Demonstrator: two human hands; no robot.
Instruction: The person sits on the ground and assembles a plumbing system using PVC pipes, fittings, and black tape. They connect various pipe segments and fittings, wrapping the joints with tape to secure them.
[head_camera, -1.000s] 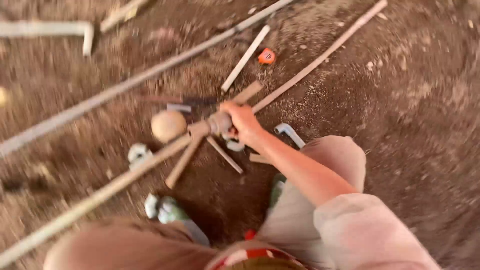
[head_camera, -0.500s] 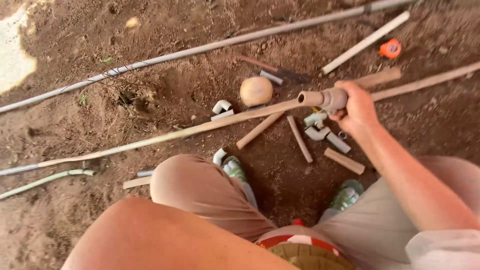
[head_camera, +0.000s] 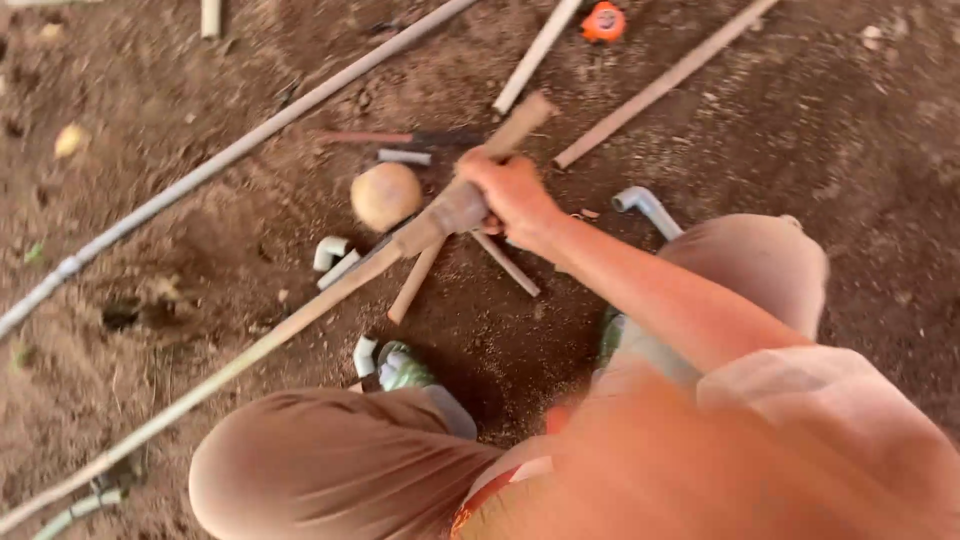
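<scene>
The right hand (head_camera: 510, 190) is closed tight around a joint piece (head_camera: 455, 210) on the end of a long pipe (head_camera: 250, 345). It looks like the fitting step. A round ball (head_camera: 386, 196) lies just left of the hand. The left hand is out of sight.
</scene>
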